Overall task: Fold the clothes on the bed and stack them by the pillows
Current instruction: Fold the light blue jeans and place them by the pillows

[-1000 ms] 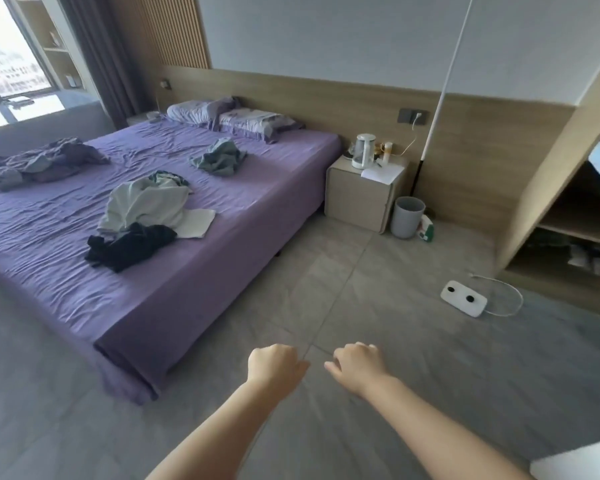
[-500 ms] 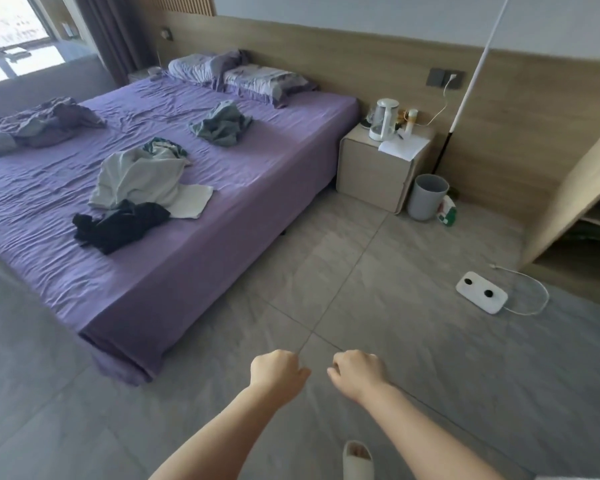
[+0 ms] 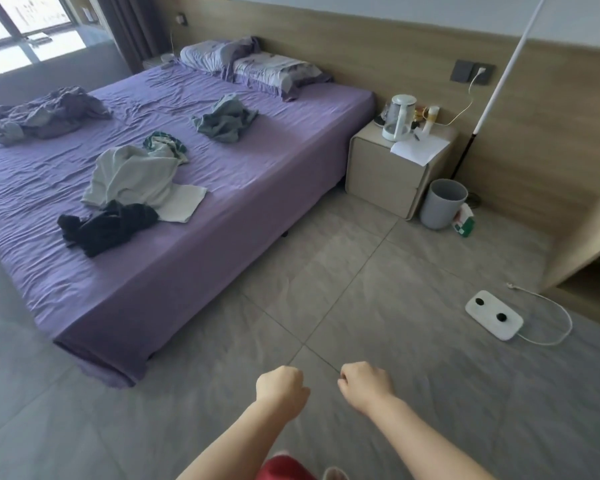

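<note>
A bed with a purple sheet [image 3: 243, 216] fills the left of the view. Loose clothes lie on it: a black garment [image 3: 108, 228] nearest the foot, a pale green-white top [image 3: 132, 174] behind it, a striped piece [image 3: 165, 147], and a grey-green garment [image 3: 226, 121] nearer the pillows [image 3: 257, 65] at the headboard. A crumpled purple-grey heap [image 3: 45, 114] lies at the far side. My left hand [image 3: 281, 388] and my right hand [image 3: 366, 384] are held out over the floor tiles, both closed in fists with nothing in them, well short of the bed.
A beige nightstand [image 3: 385, 178] with a kettle [image 3: 397, 117] and papers stands beside the bed head. A grey bin [image 3: 442, 204] sits next to it. A white device with a cable [image 3: 494, 315] lies on the floor at right. A white pole [image 3: 492, 84] leans on the wall.
The view has tilted down and drawn nearer the bed. Both fists have stayed closed and side by side. Red clothing and a slipper now show at the bottom edge.
</note>
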`<move>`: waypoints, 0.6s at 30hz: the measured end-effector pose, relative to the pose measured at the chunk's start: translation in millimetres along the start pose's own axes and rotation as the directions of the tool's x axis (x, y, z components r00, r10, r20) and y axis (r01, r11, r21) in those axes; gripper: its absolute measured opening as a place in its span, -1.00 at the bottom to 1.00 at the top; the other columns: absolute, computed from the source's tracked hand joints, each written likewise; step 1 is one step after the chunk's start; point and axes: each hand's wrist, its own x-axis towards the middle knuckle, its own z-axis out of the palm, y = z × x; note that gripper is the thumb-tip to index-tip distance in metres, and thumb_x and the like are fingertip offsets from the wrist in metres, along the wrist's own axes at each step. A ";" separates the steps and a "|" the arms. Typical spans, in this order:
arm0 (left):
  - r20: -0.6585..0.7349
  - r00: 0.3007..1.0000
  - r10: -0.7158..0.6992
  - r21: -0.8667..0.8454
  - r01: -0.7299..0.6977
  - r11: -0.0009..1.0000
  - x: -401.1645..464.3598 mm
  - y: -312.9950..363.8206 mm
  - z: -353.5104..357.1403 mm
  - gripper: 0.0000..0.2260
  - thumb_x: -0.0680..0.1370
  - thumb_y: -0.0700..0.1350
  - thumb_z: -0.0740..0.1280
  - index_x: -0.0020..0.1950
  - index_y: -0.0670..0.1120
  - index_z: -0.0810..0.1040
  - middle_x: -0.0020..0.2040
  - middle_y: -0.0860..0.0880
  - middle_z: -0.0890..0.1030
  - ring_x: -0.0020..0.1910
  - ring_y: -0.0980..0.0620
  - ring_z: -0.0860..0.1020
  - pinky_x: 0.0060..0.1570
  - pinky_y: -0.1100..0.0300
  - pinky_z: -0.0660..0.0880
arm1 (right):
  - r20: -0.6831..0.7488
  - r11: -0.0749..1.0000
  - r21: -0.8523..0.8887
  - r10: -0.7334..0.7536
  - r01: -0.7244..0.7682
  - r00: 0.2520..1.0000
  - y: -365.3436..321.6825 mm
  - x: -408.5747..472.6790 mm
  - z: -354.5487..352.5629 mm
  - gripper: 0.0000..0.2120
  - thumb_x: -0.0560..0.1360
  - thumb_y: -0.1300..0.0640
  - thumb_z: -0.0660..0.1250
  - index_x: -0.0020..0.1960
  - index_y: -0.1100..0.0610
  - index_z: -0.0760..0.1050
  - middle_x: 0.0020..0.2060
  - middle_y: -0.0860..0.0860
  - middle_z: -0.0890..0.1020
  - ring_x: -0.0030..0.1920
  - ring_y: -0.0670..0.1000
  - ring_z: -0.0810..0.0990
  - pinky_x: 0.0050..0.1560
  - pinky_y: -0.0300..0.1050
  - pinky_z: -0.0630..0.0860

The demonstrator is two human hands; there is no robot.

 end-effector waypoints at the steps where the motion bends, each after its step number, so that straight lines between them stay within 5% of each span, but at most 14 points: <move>1: 0.007 1.000 0.003 0.005 -0.003 1.000 6.9 3.0 -4.0 -0.74 0.50 0.00 0.16 -0.03 -0.11 0.57 0.04 -0.07 0.62 0.02 -0.14 0.59 -0.13 0.17 0.43 | 0.003 1.000 0.009 0.004 -0.004 1.000 3.8 6.0 -2.4 -0.74 0.54 -0.01 0.14 0.09 0.06 0.51 0.11 0.07 0.60 0.13 0.13 0.57 0.04 -0.12 0.47; 18: -0.012 0.992 0.125 0.099 -0.124 0.987 208.4 2.9 -138.1 -0.74 0.50 -0.02 0.17 0.05 -0.09 0.58 0.10 -0.05 0.62 0.08 -0.11 0.59 -0.13 0.20 0.40 | -0.051 0.993 0.016 0.121 -0.120 0.991 1.5 181.9 -126.3 -0.75 0.55 0.07 0.11 0.09 0.10 0.51 0.11 0.11 0.60 0.12 0.17 0.57 0.04 -0.09 0.48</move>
